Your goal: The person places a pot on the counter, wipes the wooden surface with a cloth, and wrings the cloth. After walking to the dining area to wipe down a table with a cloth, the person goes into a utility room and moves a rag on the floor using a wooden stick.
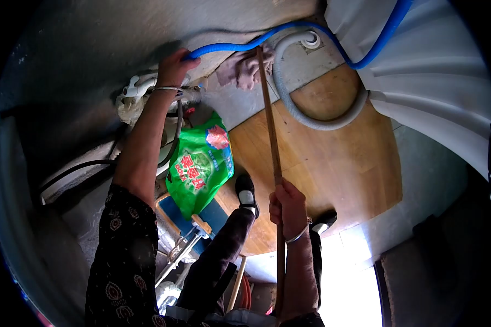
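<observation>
My left hand [173, 68] is closed around the end of a blue hose [223, 47] near the wall. From there the hose runs right and loops up past the white pedestal. My right hand [288, 203] grips a long wooden stick [271, 125], which slants away from me. At the stick's far end lies a crumpled pinkish cloth [245, 68] on the floor by the wall; whether it is fixed to the stick I cannot tell. Below my left forearm is a green plastic bag [199, 163] with red and white print.
A grey corrugated drain hose [305, 117] curves over the wood-patterned floor sheet [333, 169] to a white elbow in the floor. White pipe fittings [139, 87] stand at the wall, with a dark hose [172, 147] nearby. The white pedestal [420, 71] rises at right.
</observation>
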### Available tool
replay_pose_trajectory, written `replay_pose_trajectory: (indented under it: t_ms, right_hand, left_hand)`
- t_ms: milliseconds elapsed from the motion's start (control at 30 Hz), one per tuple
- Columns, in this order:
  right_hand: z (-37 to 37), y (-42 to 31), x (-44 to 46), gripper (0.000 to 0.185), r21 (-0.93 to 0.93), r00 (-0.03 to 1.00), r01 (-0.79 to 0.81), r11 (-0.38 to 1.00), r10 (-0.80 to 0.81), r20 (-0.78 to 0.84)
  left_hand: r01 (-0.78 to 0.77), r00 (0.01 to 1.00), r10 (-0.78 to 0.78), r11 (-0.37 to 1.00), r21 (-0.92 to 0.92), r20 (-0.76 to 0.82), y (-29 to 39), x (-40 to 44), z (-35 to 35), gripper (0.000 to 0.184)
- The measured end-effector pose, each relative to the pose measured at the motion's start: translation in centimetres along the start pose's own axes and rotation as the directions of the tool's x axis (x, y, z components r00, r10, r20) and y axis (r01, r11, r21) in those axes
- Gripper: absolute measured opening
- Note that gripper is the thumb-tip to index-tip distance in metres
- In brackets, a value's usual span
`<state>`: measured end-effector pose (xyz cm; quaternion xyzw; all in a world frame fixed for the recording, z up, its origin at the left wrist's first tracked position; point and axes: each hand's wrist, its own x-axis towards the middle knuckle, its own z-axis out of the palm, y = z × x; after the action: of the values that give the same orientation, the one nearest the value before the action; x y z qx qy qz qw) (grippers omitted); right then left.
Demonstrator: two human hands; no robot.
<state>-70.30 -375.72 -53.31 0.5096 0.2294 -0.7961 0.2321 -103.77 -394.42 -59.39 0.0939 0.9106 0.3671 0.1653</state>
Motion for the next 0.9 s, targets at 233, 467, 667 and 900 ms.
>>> replay_pose_trajectory:
  t_ms: [233, 467, 667, 900]
  right_hand:
    - [0.5, -1.3, -0.2, 0.045, 0.099, 0.999, 0.029, 0.995, -0.027, -0.018]
    - [-3.2, 2.6, -3.9, 0.042, 0.069, 0.999, -0.012, 0.998, 0.016, -0.051]
    - [-5.5, 6.4, -7.8, 0.047, 0.113, 0.981, -0.138, 0.984, 0.152, -0.119]
    - [-7.2, 8.9, -12.9, 0.044, 0.037, 0.974, -0.157, 0.987, 0.161, -0.162]
  left_hand:
    - [-0.028, 0.991, 0.039, 0.996, 0.089, -0.125, -2.0, 1.3, 2.0, 0.025]
    - [-0.051, 0.997, 0.077, 0.838, 0.544, -0.025, -4.6, 1.8, 3.6, 0.019]
    - [-0.213, 0.958, 0.284, 0.585, 0.783, 0.048, -4.1, -1.7, 6.4, 0.023]
    - [-0.468, 0.865, 0.497, 0.759, 0.452, 0.061, -1.2, -4.4, 11.7, 0.021]
